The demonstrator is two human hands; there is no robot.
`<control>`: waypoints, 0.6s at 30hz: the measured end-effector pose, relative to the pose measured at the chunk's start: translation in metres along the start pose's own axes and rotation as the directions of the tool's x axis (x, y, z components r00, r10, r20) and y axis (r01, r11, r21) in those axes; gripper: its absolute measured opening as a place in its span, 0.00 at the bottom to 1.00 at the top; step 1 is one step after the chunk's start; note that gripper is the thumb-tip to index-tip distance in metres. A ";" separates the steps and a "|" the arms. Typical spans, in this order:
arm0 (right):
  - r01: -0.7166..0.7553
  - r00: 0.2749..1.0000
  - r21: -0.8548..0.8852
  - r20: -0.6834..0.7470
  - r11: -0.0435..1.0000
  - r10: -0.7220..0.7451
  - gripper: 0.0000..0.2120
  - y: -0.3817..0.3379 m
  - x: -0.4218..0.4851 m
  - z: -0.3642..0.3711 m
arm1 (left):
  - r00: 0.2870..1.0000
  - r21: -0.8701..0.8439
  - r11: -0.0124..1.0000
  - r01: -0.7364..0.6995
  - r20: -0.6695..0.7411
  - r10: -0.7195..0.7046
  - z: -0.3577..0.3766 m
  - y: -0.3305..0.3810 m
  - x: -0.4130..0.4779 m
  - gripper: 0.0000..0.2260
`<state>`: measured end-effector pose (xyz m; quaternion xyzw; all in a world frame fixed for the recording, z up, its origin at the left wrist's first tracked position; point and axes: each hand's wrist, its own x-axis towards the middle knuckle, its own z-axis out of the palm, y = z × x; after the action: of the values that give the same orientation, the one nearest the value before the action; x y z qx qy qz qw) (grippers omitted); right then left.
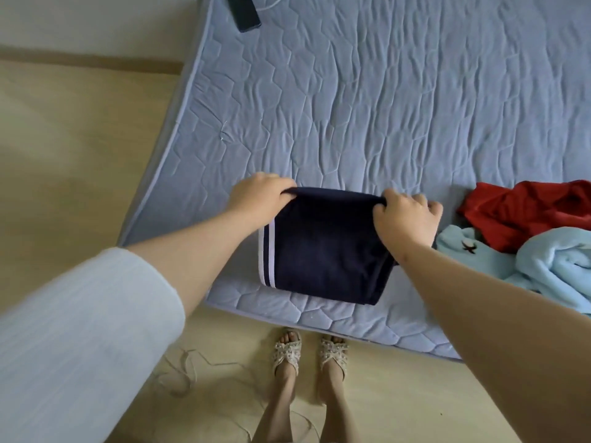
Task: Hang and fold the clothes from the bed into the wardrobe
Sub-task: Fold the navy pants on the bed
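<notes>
A navy garment [323,247] with two white stripes down its left side lies folded into a rectangle near the front edge of the bed [367,100]. My left hand [259,195] grips its far left corner. My right hand [407,215] grips its far right corner. Both hands pinch the far folded edge, which is slightly raised off the mattress. To the right lie a crumpled red garment [524,212] and a light blue fleece garment [543,266]. The wardrobe is out of view.
The quilted blue-grey mattress sits low on a beige floor [73,148]. A dark phone [243,12] with a white cable lies at the bed's far left corner. My sandalled feet [308,350] stand at the bed's front edge, with loose thread on the floor [185,372].
</notes>
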<state>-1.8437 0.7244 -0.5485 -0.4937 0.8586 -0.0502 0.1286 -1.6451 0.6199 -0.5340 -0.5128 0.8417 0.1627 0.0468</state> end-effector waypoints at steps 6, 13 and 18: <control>-0.122 0.918 -0.050 0.373 0.991 0.132 0.33 0.006 0.017 0.037 | 0.915 -0.060 0.933 0.356 0.227 -0.334 0.054 -0.001 0.016 0.38; -0.639 0.693 0.266 0.606 0.722 0.391 0.36 0.033 0.000 0.108 | 0.750 -0.489 0.569 0.661 0.436 -0.497 0.143 -0.017 0.002 0.35; -0.772 0.633 0.469 0.630 0.429 0.450 0.27 0.038 -0.003 0.136 | 0.721 -0.655 0.367 0.660 0.418 -0.552 0.167 -0.028 -0.005 0.12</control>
<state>-1.8371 0.7516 -0.6873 -0.0452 0.8410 -0.2174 0.4935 -1.6332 0.6662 -0.6967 -0.7418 0.4330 0.5079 -0.0663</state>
